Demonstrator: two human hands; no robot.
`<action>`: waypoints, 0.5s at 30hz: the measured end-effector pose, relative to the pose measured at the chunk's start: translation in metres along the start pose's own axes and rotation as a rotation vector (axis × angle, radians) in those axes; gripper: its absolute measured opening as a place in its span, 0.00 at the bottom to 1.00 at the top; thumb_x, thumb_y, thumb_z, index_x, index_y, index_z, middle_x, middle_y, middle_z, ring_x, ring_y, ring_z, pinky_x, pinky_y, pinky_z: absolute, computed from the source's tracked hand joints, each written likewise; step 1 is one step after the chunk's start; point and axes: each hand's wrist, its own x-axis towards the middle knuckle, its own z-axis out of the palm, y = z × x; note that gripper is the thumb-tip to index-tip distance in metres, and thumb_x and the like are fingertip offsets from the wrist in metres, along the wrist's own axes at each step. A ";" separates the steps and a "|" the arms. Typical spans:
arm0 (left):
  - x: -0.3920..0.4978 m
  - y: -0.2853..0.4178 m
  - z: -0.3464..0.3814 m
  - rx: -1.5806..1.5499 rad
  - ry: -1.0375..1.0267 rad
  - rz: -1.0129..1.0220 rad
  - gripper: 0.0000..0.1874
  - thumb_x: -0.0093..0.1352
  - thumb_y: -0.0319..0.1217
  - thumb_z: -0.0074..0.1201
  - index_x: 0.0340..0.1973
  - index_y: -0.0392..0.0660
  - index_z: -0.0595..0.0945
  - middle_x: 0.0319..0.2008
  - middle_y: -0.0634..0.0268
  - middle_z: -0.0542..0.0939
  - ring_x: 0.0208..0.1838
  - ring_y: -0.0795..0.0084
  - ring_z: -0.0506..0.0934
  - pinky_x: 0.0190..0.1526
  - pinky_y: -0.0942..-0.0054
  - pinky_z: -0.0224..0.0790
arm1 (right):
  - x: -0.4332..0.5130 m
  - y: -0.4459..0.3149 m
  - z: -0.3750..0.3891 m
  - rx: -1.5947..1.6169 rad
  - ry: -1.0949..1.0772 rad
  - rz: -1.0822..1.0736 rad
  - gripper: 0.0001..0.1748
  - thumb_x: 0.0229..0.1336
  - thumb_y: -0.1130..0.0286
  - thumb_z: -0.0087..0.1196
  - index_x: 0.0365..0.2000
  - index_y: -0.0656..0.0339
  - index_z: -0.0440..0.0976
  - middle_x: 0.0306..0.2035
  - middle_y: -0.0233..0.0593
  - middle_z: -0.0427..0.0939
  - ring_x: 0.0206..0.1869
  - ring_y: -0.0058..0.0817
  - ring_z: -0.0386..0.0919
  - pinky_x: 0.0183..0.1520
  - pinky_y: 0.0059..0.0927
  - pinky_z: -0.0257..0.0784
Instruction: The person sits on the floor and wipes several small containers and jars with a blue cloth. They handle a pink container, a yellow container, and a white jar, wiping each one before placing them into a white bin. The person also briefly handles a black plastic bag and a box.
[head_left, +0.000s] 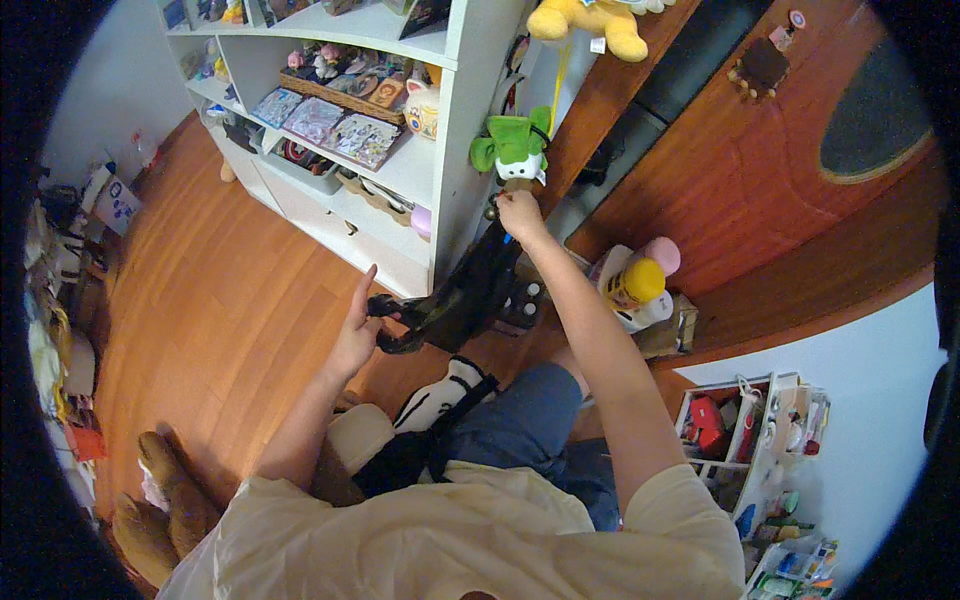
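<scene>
A dark, limp cloth-like item, perhaps a bag or garment, stretches between my two hands. My right hand is closed at its upper end, just below a green plush toy that hangs beside the shelf's side panel. Small round metal bells or beads show next to those fingers. At the lower left end, my left hand has a finger hooked in a twisted loop of the dark item, while its index finger points away from it.
A white shelf unit with figures and cards stands ahead. To the right are a wooden door, a yellow-lidded canister and a cardboard box. A brown plush lies at lower left; a storage rack stands at right.
</scene>
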 end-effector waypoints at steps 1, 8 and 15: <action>0.000 -0.003 -0.001 0.007 0.014 -0.021 0.43 0.58 0.13 0.35 0.68 0.56 0.49 0.42 0.58 0.74 0.34 0.71 0.74 0.31 0.78 0.68 | -0.004 -0.002 -0.001 0.000 -0.048 0.006 0.13 0.50 0.69 0.50 0.33 0.71 0.71 0.36 0.61 0.76 0.40 0.55 0.74 0.43 0.45 0.70; 0.002 -0.011 0.000 0.003 0.017 -0.086 0.43 0.58 0.12 0.34 0.68 0.59 0.50 0.42 0.59 0.75 0.31 0.74 0.74 0.29 0.80 0.68 | -0.046 -0.007 0.006 0.113 -0.149 -0.079 0.43 0.52 0.74 0.47 0.65 0.47 0.40 0.42 0.66 0.72 0.42 0.57 0.74 0.47 0.48 0.68; 0.004 -0.027 -0.008 -0.005 0.067 -0.085 0.43 0.58 0.12 0.36 0.68 0.58 0.49 0.40 0.60 0.75 0.30 0.74 0.74 0.26 0.79 0.67 | -0.077 0.000 0.017 0.225 -0.172 -0.047 0.28 0.50 0.75 0.49 0.54 0.56 0.63 0.45 0.54 0.74 0.50 0.44 0.72 0.52 0.38 0.66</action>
